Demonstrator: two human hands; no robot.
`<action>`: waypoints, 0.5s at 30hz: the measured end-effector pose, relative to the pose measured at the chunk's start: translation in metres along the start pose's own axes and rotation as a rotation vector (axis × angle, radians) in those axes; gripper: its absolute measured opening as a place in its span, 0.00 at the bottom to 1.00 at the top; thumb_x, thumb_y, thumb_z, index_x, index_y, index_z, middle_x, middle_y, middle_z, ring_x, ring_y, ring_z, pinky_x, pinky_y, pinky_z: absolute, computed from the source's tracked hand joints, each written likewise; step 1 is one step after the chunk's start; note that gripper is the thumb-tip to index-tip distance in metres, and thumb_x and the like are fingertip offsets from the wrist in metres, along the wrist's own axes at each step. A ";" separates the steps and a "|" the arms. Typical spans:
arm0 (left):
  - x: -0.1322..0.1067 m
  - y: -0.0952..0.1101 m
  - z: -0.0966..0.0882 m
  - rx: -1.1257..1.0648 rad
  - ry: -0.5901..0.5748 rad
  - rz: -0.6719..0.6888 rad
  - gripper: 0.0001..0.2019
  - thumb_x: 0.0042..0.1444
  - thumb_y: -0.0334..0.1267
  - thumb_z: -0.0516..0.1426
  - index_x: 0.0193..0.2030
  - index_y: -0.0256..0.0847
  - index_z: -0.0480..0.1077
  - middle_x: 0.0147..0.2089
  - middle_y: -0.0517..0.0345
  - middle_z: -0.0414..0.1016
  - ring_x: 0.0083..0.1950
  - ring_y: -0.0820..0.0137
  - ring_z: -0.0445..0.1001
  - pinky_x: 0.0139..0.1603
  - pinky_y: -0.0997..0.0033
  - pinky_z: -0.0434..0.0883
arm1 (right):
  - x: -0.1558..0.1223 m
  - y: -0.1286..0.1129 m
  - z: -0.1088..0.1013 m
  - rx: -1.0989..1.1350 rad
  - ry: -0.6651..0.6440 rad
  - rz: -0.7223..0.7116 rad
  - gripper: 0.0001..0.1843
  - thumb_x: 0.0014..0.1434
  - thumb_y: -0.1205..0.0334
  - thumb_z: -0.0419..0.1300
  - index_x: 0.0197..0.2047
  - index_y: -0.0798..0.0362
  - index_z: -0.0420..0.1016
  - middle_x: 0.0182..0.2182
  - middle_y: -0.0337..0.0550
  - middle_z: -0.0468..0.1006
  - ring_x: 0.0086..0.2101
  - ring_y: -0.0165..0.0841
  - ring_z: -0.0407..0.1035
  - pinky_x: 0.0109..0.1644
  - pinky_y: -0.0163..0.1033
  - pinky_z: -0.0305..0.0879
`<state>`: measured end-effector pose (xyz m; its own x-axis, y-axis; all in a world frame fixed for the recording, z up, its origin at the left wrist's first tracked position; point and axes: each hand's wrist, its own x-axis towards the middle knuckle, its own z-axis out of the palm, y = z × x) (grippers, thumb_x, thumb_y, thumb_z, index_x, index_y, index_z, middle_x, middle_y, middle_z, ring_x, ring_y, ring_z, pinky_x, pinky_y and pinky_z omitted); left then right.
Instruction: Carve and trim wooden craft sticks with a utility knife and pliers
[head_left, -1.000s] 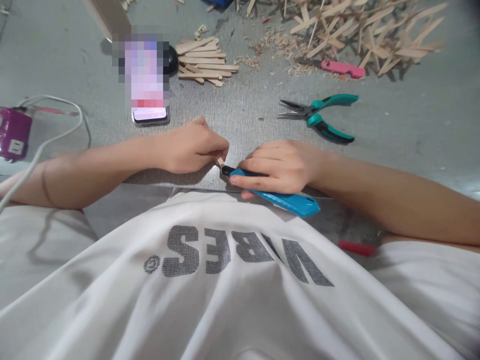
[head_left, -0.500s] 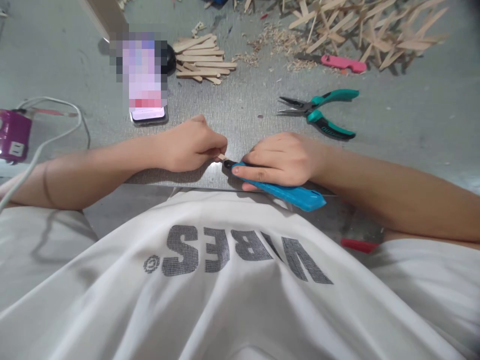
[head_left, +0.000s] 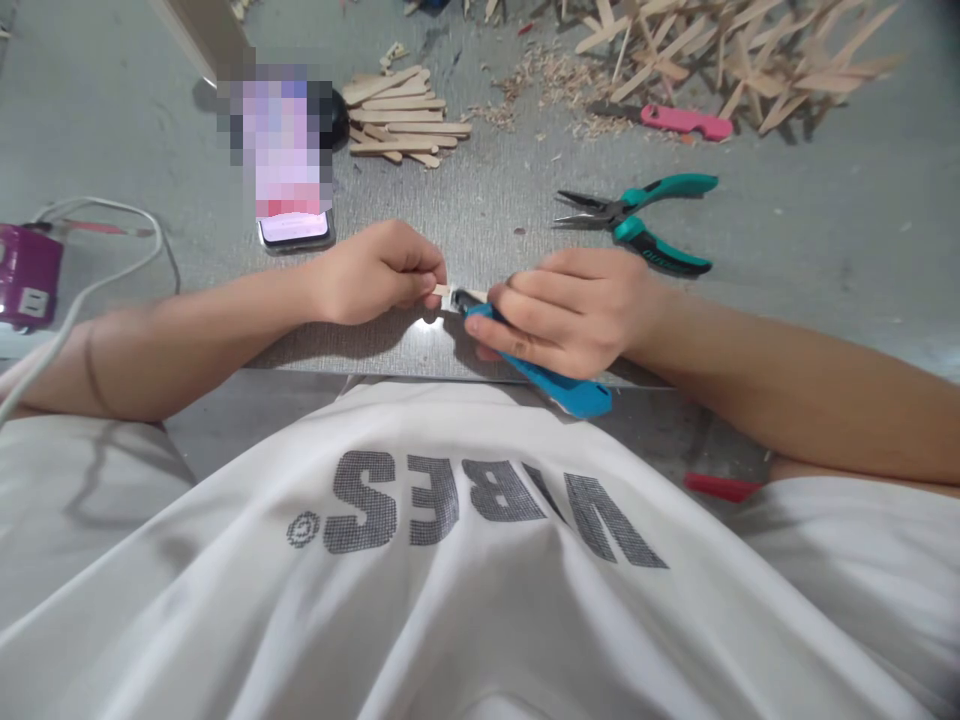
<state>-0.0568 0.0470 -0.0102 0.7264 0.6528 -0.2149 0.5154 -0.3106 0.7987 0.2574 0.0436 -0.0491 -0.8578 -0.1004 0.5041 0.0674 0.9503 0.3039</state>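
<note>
My left hand [head_left: 386, 275] is closed, thumb and fingertips pinching a thin, pale wooden stick [head_left: 441, 290] whose short end pokes out to the right. My right hand [head_left: 566, 310] wraps round a blue-handled tool [head_left: 581, 396] with a small dark head. That head sits against or just beside the stick, above the table's front edge; the exact contact is too small to make out. Another pale sliver of wood shows by the right fingertips, partly covered. Beyond the right hand lie long-nose pliers [head_left: 619, 212] with green-and-black handles, jaws apart.
Flat wooden sticks [head_left: 405, 125] lie in a bunch beside a phone [head_left: 296, 232]. Further right are wood shavings [head_left: 562, 85], a pink-handled knife [head_left: 686, 122] and a heap of sticks [head_left: 750, 50]. A purple box [head_left: 28, 275] with a white cable [head_left: 112, 265] stands at left.
Both hands have risen slightly away from the table's front edge. The blue-handled tool has turned, its handle end shifting left, and the right fingers have curled more around it.
</note>
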 end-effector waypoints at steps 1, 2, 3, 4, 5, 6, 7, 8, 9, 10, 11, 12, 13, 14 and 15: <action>0.000 0.000 0.001 -0.057 0.014 -0.010 0.12 0.71 0.37 0.58 0.36 0.43 0.79 0.24 0.61 0.67 0.29 0.68 0.62 0.39 0.60 0.61 | -0.003 0.001 0.002 -0.044 0.012 0.033 0.20 0.86 0.48 0.67 0.73 0.45 0.81 0.47 0.40 0.88 0.41 0.33 0.78 0.41 0.43 0.71; 0.000 0.000 0.002 -0.096 0.026 -0.018 0.12 0.72 0.37 0.58 0.36 0.42 0.79 0.24 0.62 0.66 0.28 0.69 0.61 0.38 0.61 0.60 | -0.005 0.003 0.003 -0.080 0.013 0.068 0.21 0.85 0.44 0.67 0.73 0.44 0.82 0.47 0.40 0.88 0.40 0.33 0.78 0.41 0.43 0.71; -0.001 0.000 0.003 -0.119 0.048 -0.023 0.12 0.72 0.37 0.58 0.37 0.42 0.79 0.24 0.62 0.66 0.28 0.70 0.61 0.37 0.61 0.59 | -0.008 0.005 0.003 -0.099 0.013 0.098 0.23 0.85 0.40 0.66 0.71 0.43 0.83 0.46 0.40 0.88 0.40 0.34 0.79 0.41 0.44 0.72; -0.001 0.000 0.004 -0.128 0.074 -0.026 0.12 0.72 0.36 0.58 0.37 0.42 0.79 0.25 0.62 0.66 0.28 0.70 0.61 0.37 0.61 0.59 | -0.009 0.007 0.001 -0.101 0.023 0.116 0.23 0.85 0.37 0.65 0.69 0.43 0.85 0.46 0.40 0.89 0.40 0.34 0.79 0.41 0.44 0.72; -0.001 0.000 0.004 -0.125 0.097 -0.027 0.12 0.72 0.35 0.58 0.37 0.42 0.79 0.25 0.61 0.67 0.28 0.70 0.62 0.37 0.61 0.59 | -0.009 0.009 -0.001 -0.094 0.048 0.115 0.23 0.84 0.36 0.65 0.66 0.42 0.87 0.46 0.40 0.89 0.40 0.34 0.80 0.41 0.44 0.72; -0.001 0.000 0.005 -0.113 0.111 -0.025 0.12 0.73 0.35 0.58 0.37 0.41 0.79 0.26 0.61 0.68 0.29 0.70 0.63 0.37 0.61 0.60 | -0.008 0.010 -0.004 -0.088 0.076 0.091 0.22 0.84 0.37 0.66 0.63 0.43 0.88 0.46 0.40 0.89 0.41 0.34 0.80 0.42 0.44 0.72; -0.001 0.000 0.006 -0.097 0.117 -0.023 0.13 0.74 0.35 0.57 0.38 0.41 0.80 0.26 0.61 0.68 0.30 0.69 0.63 0.37 0.61 0.60 | -0.005 0.011 -0.007 -0.093 0.109 0.047 0.19 0.83 0.39 0.68 0.61 0.44 0.89 0.45 0.40 0.89 0.41 0.34 0.80 0.42 0.43 0.73; -0.001 0.001 0.006 -0.080 0.124 -0.019 0.13 0.74 0.34 0.57 0.38 0.41 0.80 0.26 0.60 0.68 0.30 0.69 0.63 0.38 0.60 0.60 | -0.002 0.011 -0.010 -0.110 0.145 -0.011 0.18 0.83 0.41 0.69 0.58 0.46 0.89 0.44 0.41 0.89 0.41 0.33 0.80 0.41 0.42 0.73; -0.001 0.001 0.007 -0.062 0.129 -0.014 0.14 0.75 0.34 0.56 0.38 0.41 0.80 0.26 0.60 0.68 0.31 0.68 0.63 0.38 0.60 0.60 | 0.002 0.010 -0.013 -0.131 0.166 -0.062 0.17 0.83 0.43 0.70 0.56 0.48 0.89 0.43 0.42 0.88 0.41 0.33 0.79 0.40 0.41 0.73; -0.001 0.001 0.007 -0.043 0.136 -0.008 0.14 0.75 0.34 0.55 0.39 0.41 0.80 0.27 0.60 0.69 0.32 0.68 0.64 0.39 0.60 0.61 | 0.006 0.009 -0.015 -0.148 0.174 -0.095 0.17 0.83 0.44 0.70 0.55 0.49 0.88 0.42 0.42 0.87 0.40 0.33 0.78 0.39 0.40 0.73; -0.001 0.001 0.008 -0.025 0.148 0.001 0.14 0.75 0.33 0.55 0.38 0.41 0.80 0.28 0.59 0.70 0.33 0.67 0.64 0.40 0.60 0.62 | 0.009 0.007 -0.015 -0.158 0.175 -0.106 0.17 0.83 0.45 0.70 0.54 0.50 0.88 0.40 0.42 0.86 0.40 0.33 0.77 0.38 0.39 0.73; -0.001 0.001 0.009 -0.007 0.159 0.007 0.14 0.75 0.33 0.55 0.38 0.41 0.80 0.29 0.59 0.72 0.34 0.67 0.66 0.41 0.60 0.63 | 0.011 0.006 -0.015 -0.163 0.172 -0.100 0.17 0.84 0.45 0.69 0.55 0.51 0.87 0.40 0.41 0.85 0.40 0.33 0.76 0.38 0.39 0.72; -0.002 0.001 0.009 0.015 0.172 0.012 0.13 0.74 0.33 0.55 0.38 0.42 0.79 0.30 0.59 0.74 0.35 0.67 0.68 0.43 0.60 0.64 | 0.012 0.004 -0.014 -0.162 0.168 -0.089 0.17 0.84 0.45 0.69 0.56 0.51 0.86 0.39 0.41 0.84 0.40 0.34 0.76 0.38 0.39 0.72; -0.002 0.001 0.010 0.040 0.180 0.013 0.13 0.73 0.33 0.56 0.38 0.42 0.79 0.32 0.59 0.76 0.36 0.67 0.70 0.45 0.61 0.66 | 0.012 0.003 -0.012 -0.153 0.155 -0.083 0.18 0.84 0.44 0.68 0.57 0.51 0.86 0.39 0.41 0.84 0.40 0.34 0.76 0.39 0.39 0.72; -0.002 0.001 0.010 0.067 0.182 0.012 0.12 0.73 0.34 0.56 0.38 0.42 0.79 0.34 0.58 0.78 0.38 0.66 0.72 0.47 0.61 0.67 | 0.010 0.002 -0.011 -0.137 0.135 -0.074 0.19 0.84 0.43 0.68 0.60 0.50 0.86 0.40 0.41 0.84 0.41 0.34 0.76 0.40 0.40 0.72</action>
<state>-0.0531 0.0386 -0.0151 0.6417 0.7610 -0.0954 0.5406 -0.3606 0.7601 0.2545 0.0416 -0.0349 -0.7877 -0.2161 0.5769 0.0831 0.8906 0.4471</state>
